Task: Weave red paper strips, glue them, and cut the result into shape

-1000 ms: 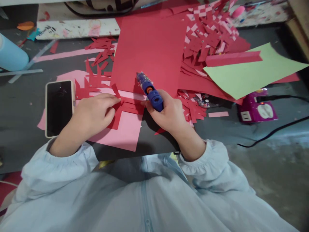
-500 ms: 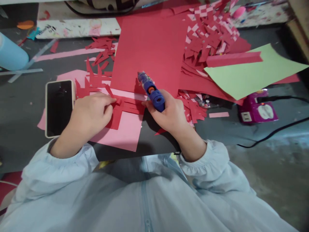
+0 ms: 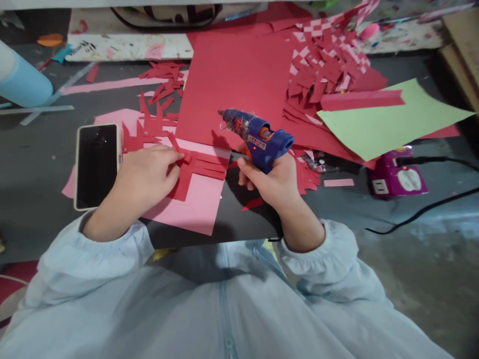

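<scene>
My right hand (image 3: 280, 183) is wrapped round the handle of a blue glue gun (image 3: 275, 142), held above the table with its nozzle to the left. A small red light shows on its side. My left hand (image 3: 147, 172) is closed at a red paper piece (image 3: 182, 185) cut into strips, with thumb and forefinger at a small folded strip. That piece lies on a pink paper sheet (image 3: 204, 207). More spiky red cut-outs (image 3: 152, 122) lie just beyond my left hand, and a phone (image 3: 96, 167) lies beside it.
A large red sheet (image 3: 235, 75) covers the middle back. Woven red-and-pink paper pieces (image 3: 325, 60) are heaped at the back right, near a green sheet (image 3: 392, 119). A purple power adapter (image 3: 396, 174) with black cords stands right. A blue bottle (image 3: 26, 82) stands far left.
The glue gun has swung from pointing away to pointing left and has come up off the paper, rightward with my right hand. My left hand stays on the red paper.
</scene>
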Demonstrator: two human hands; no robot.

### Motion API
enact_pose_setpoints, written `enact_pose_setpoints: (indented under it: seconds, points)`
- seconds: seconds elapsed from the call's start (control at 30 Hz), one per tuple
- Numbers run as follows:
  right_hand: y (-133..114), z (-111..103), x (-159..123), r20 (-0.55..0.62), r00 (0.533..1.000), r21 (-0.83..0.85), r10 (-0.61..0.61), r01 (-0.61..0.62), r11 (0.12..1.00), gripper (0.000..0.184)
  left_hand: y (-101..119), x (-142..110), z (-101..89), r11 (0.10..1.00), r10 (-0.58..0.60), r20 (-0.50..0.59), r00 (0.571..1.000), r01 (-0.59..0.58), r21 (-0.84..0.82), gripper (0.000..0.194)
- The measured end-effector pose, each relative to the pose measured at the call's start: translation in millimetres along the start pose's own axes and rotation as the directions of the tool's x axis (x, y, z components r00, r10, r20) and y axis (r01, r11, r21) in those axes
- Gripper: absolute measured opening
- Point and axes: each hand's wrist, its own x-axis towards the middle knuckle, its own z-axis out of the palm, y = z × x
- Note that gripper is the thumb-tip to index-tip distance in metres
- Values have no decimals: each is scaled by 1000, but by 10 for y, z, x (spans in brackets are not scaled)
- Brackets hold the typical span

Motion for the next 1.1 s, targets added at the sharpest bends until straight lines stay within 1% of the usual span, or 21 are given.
enact_pose_setpoints:
  seconds: [0.2, 0.4, 0.57, 0.67, 0.77, 0.93, 1.1]
  points:
    - [-15, 3, -3, -13, 1000, 13, 3, -3, 1000, 35, -13, 19, 35, 999, 36, 19, 999, -37, 30, 34]
    - [-25, -2, -4, 2, 1000, 11, 11, -11, 1000, 33, -18, 24, 57, 997, 64, 50, 997, -66, 35, 31]
    - [4, -8, -6, 11, 1000, 13, 20, -20, 1000, 29, -16, 23, 66, 997, 63, 60, 996, -66, 48, 31]
    - [-6, -14, -13, 26, 998, 18, 52, -52, 998, 28, -10, 22, 65, 996, 67, 65, 996, -70, 55, 31]
    - [-38, -30, -25, 85, 992, 44, 91, -95, 995, 31, -9, 19, 66, 996, 64, 69, 996, -69, 65, 31]
    - [-87, -76, -48, 220, 971, 125, 98, -128, 984, 40, -25, 20, 83, 995, 86, 68, 994, -89, 39, 31]
    - [-126, -99, -58, 299, 947, 180, 118, -178, 967, 50, -20, 28, 90, 995, 97, 68, 993, -99, 27, 33]
